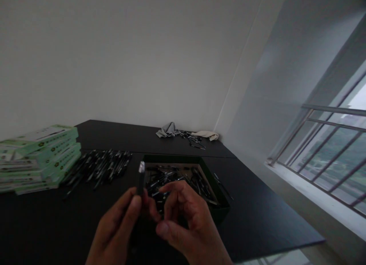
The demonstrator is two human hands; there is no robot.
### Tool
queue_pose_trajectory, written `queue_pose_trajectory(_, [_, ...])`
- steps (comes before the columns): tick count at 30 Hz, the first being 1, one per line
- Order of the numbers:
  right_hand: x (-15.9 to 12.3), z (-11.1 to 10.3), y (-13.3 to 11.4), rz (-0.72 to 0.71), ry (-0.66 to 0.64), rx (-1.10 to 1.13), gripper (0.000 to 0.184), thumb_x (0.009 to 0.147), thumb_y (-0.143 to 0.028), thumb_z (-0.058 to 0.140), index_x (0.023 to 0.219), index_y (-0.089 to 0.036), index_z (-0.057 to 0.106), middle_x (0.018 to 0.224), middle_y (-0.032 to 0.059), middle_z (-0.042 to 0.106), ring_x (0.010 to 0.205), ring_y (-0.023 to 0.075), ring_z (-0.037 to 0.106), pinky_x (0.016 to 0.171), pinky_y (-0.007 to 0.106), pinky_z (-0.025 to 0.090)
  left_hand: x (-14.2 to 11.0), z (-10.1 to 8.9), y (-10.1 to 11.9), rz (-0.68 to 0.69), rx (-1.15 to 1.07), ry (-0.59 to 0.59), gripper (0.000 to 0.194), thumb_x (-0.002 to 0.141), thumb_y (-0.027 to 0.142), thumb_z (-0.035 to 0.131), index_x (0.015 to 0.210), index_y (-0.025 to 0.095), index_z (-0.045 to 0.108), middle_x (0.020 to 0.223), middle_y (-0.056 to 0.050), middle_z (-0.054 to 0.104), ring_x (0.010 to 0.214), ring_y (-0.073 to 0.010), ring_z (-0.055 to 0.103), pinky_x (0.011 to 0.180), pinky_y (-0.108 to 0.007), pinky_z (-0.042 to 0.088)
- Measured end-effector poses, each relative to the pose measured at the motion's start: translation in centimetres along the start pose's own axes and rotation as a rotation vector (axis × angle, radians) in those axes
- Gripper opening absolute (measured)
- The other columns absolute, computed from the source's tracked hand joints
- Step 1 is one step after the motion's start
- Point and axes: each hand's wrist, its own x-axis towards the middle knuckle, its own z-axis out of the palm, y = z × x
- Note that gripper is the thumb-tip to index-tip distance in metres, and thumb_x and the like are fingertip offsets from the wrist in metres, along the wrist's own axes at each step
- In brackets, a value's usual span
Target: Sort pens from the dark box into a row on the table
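Head view has the dark pen (pixel 140 184) in the left hand (pixel 114 228), gripped btwn thumb and fingers, its long axis close to upright w/ the shiny end on top. It lies left of the right hand (pixel 190 219) — clearly apart from that hand's forefinger and thumb, so the left hand is the nearer one. The right fingers curl loosely, thumb and forefinger parted w/ nothing visible btwn them. The left hand's outer fingers reach close to the right thumb; can't tell for sure if they touch.

Just beyond both hands, the shallow tray (pixel 171 158) holds jumbled pens and parts on the surface (pixel 274 219). A loose pen (pixel 223 187) lies right of it; the pen pile (pixel 104 166) sits to its left, and the cloths (pixel 168 130) lie at the far side.

Labels: the stacked boxes (pixel 42 158) at left are green and white w/ small printed marks and characters — too blurred to read. No brand is legible on the held pen either.
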Motion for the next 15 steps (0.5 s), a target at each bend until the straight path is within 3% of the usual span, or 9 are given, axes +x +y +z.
queue_pose_trajectory(3, [-0.7,1.1,2.8,-0.132,-0.045,-0.032,0.049,0.071,-0.035,0.07,0.114,-0.019,0.054,0.089,0.0048,0.056,0.069,0.0127,0.054,0.058,0.023,0.047,1.1,-0.1,1.4,-0.245,-0.338,0.163,0.008,0.085,0.019,0.06,0.085,0.017,0.068,0.075,-0.002,0.07,0.064,-0.0138,0.067,0.058,-0.018,0.057])
queue_pose_trajectory(7, [-1.4,2.3,5.4,-0.128,-0.23,0.06,0.054,0.071,-0.051,0.068,0.117,-0.024,0.057,0.088,0.0047,0.056,0.07,0.0144,0.059,0.056,0.023,0.051,1.4,0.1,1.8,-0.352,-0.413,0.171,0.017,0.089,0.009,0.049,0.088,0.013,0.065,0.074,-0.004,0.069,0.057,-0.0115,0.067,0.051,-0.016,0.057])
queue_pose_trajectory(12, [-1.4,2.9,5.9,-0.251,-0.198,-0.144,0.044,0.072,-0.05,0.069,0.11,-0.027,0.064,0.089,0.0039,0.057,0.065,0.013,0.058,0.058,0.024,0.052,0.5,0.5,2.1,-0.468,-0.482,0.174,0.022,0.091,0.009,0.042,0.09,0.012,0.063,0.072,-0.005,0.066,0.052,-0.0108,0.065,0.048,-0.017,0.056])
queue_pose_trajectory(15, [-1.4,3.5,6.7,-0.322,-0.094,-0.178,0.04,0.075,-0.055,0.064,0.103,-0.026,0.066,0.084,0.0034,0.061,0.063,0.0131,0.059,0.06,0.024,0.052,0.1,0.6,2.3,-0.558,-0.548,0.165,0.022,0.092,0.011,0.041,0.087,0.012,0.063,0.066,-0.003,0.063,0.049,-0.0108,0.063,0.045,-0.017,0.054])
